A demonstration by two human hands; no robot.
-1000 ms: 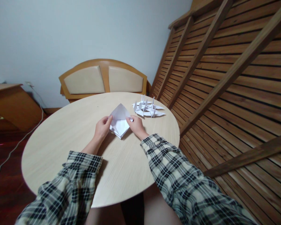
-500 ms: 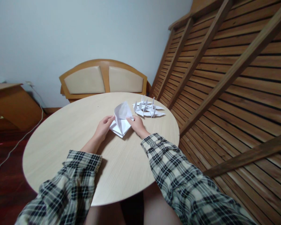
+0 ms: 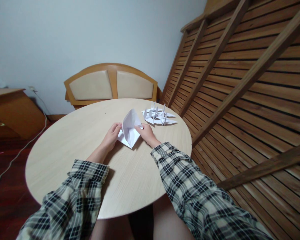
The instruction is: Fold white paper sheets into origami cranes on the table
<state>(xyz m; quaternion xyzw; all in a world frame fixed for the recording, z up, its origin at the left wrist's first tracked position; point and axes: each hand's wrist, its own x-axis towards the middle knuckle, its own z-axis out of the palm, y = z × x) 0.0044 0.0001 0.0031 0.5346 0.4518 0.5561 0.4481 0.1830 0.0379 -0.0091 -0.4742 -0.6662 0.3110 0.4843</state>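
A partly folded sheet of white paper (image 3: 132, 126) is held between my hands above the middle of the round table. Its upper flap stands raised and bends inward, while the lower part forms a point toward me. My left hand (image 3: 112, 133) pinches the left edge, thumb and fingers closed on it. On the right edge, my right hand (image 3: 146, 133) grips with its thumb lying over the paper's inner face. The fingers beneath the sheet are hidden.
Several folded white paper cranes (image 3: 158, 115) stand grouped at the table's back right. The round light wood table (image 3: 65, 146) lies before me. Beyond it is a padded headboard (image 3: 110, 83); a slatted wooden panel (image 3: 235, 93) leans at the right. A cable (image 3: 20, 155) trails on the left.
The raised flap has bent further inward from the left and now looks more pointed, with a sharper crease. Both hands keep their hold in nearly the same place.
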